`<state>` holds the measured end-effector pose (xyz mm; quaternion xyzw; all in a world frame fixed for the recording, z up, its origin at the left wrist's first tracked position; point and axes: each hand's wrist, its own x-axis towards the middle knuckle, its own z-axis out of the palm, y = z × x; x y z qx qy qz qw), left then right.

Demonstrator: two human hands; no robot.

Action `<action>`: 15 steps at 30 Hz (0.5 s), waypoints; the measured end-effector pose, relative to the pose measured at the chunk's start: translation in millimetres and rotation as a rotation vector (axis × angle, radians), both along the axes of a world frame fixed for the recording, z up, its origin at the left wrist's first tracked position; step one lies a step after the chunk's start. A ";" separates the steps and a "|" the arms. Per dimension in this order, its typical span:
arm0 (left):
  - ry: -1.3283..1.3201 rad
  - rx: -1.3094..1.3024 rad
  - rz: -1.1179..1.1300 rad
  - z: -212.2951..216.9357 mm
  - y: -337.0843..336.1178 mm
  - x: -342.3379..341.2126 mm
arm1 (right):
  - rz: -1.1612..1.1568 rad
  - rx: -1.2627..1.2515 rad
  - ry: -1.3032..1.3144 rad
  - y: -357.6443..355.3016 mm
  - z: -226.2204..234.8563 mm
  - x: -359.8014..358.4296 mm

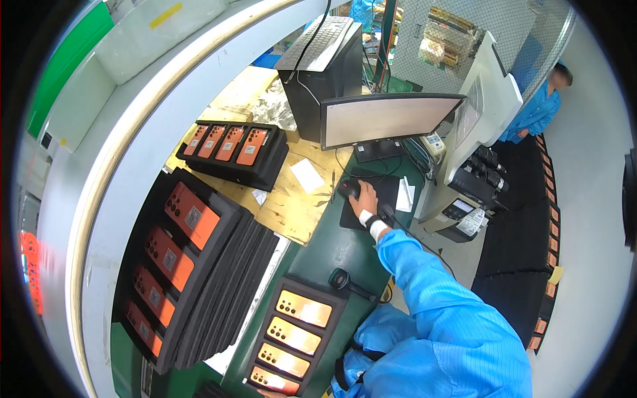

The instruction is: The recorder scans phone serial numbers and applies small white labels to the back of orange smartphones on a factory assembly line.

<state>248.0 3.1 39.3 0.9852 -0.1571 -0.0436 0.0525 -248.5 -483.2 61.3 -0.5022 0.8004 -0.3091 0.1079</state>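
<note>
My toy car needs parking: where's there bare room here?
Bare green tabletop lies between the mouse pad and the black scanner. There's some bare yellowish wood between the white paper and the stacked black trays. Cables crowd around the monitor stand.

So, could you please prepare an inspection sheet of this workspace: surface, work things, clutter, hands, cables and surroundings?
Surface: green tabletop.
Work things: black mouse; black tray holding four orange phones.
Clutter: loose white paper sheet beyond the tray.
Hands: right hand on the mouse; left hand at the tray's near end, mostly out of view.
Cables: bunched cables beside the monitor.
Surroundings: another person in blue at right.
</note>
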 end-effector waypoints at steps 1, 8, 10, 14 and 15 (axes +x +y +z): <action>-0.004 -0.001 0.001 -0.6 1.7 1.0 | -0.026 -0.041 -0.070 13.0 -0.6 0.1; -0.023 0.022 -0.033 -3.3 20.0 6.9 | 0.238 -0.139 -0.405 160.7 3.1 20.7; -0.036 0.032 -0.045 -4.3 25.8 8.0 | 0.271 -0.090 -0.464 192.4 13.9 37.3; -0.053 0.061 -0.079 -8.0 36.5 9.6 | 0.488 -0.015 -0.712 240.2 39.2 80.1; -0.062 0.067 -0.085 -8.8 38.8 10.5 | 0.596 0.007 -0.660 247.7 44.5 87.7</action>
